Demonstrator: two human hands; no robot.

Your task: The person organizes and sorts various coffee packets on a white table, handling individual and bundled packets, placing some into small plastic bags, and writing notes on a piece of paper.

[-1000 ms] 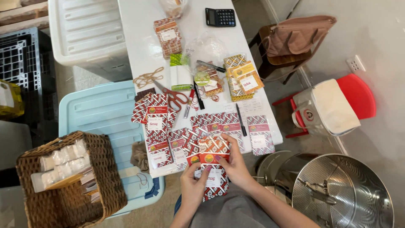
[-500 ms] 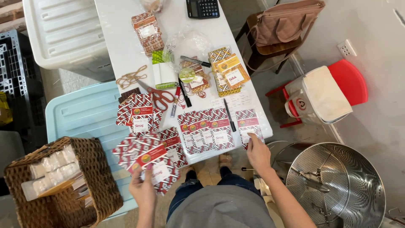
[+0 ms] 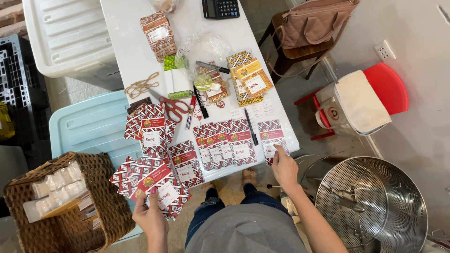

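Observation:
My left hand (image 3: 151,216) holds a fanned stack of red patterned packets (image 3: 149,183) below the near left edge of the white table (image 3: 126,42). At the table's near right corner my right hand (image 3: 284,167) pinches one red patterned packet (image 3: 272,138). A row of matching packets (image 3: 225,143) lies along the near edge between my hands. More of them are piled at the left (image 3: 151,125). Red-handled scissors (image 3: 172,107), a black pen (image 3: 250,126) and yellow patterned packets (image 3: 248,78) lie farther in.
A wicker basket (image 3: 102,197) with clear-wrapped items stands at the lower left beside a pale blue bin lid (image 3: 89,126). A steel drum (image 3: 375,206) is at the lower right. A red stool with a tote bag (image 3: 361,100), a chair with a handbag (image 3: 314,23) and a calculator (image 3: 220,7) are farther off.
My hands have parted: the left carried the stack of packets down and left off the table edge. The right moved to the packet at the right corner.

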